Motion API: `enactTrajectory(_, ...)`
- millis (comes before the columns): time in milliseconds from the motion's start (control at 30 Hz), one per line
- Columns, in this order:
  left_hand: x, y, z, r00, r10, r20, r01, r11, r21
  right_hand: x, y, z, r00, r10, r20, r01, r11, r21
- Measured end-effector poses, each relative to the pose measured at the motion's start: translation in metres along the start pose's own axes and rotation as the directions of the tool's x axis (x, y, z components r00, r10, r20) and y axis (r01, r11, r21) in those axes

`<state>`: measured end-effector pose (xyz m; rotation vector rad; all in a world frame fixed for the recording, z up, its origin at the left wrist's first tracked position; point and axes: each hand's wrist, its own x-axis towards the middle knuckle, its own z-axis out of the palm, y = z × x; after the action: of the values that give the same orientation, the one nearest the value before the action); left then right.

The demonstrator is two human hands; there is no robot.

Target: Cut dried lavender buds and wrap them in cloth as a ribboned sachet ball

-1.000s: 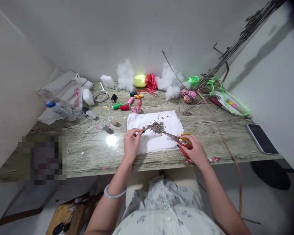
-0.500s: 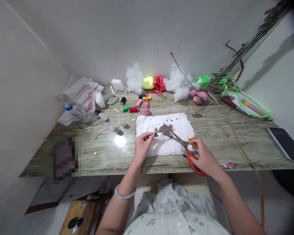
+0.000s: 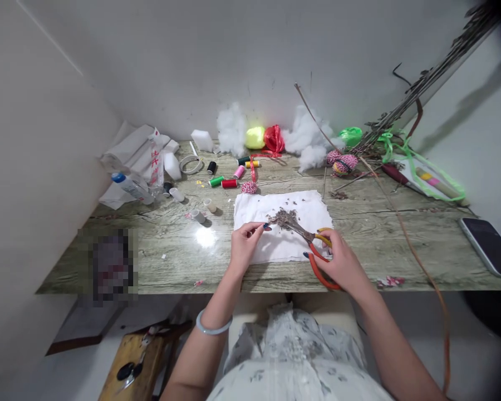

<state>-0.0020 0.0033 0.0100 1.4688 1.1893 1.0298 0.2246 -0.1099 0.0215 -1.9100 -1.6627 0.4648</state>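
A: What is the left hand doing?
B: Its thumb and finger are pinched narrowly on a small brown piece. They are at the left, near side of a pile of dry brown bits.
A: And the right hand?
B: This one is holding scissors by their handles, one loop yellow and one red. The blades point to the far left and reach into the pile; they look almost together.
A: Where exactly is this pile?
B: It lies about in the middle of a white cloth, with several loose crumbs around its far side. The cloth is spread on the wood-patterned table.
A: Which things are beyond the cloth?
B: Just at its far edge is a ball of red and white twine. Farther, to the left, there are a red spool and a green spool, lying on their sides. By the far wall stand a yellow bundle and a red bundle, between two heaps of white fluff.
A: And at the right?
B: A phone, well apart from the hands.
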Motion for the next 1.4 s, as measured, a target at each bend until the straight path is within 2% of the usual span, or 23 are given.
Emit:
enactTrajectory(200,0.0,-0.002,0.0,1.0,-0.001,0.024,0.001,1.0,-0.008,0.003,-0.002,0.0,1.0,-0.02,0.009,0.019,0.999,0.034)
enactTrajectory(500,-0.001,-0.002,0.0,0.999,0.033,0.026,-0.034,0.998,0.052,0.007,-0.011,-0.005,0.998,0.03,0.059,-0.035,0.997,0.071)
enactTrajectory(733,-0.001,-0.002,0.0,0.998,0.057,0.019,-0.059,0.987,0.149,0.003,-0.003,-0.004,0.993,0.076,0.088,-0.075,0.997,-0.018)
enactTrajectory(967,-0.001,-0.002,0.0,0.996,0.085,0.021,-0.088,0.973,0.212,-0.003,0.005,-0.003,0.994,0.061,0.088,-0.058,0.998,-0.038)
enactTrajectory(1167,-0.002,-0.001,0.0,0.992,0.111,0.063,-0.121,0.976,0.182,0.001,-0.001,-0.006,0.994,0.039,0.105,-0.036,0.999,-0.029)
enactTrajectory(1400,-0.002,-0.003,0.0,0.993,0.1,0.059,-0.11,0.973,0.202,0.003,-0.002,-0.007,0.993,0.028,0.117,-0.028,1.0,0.0)
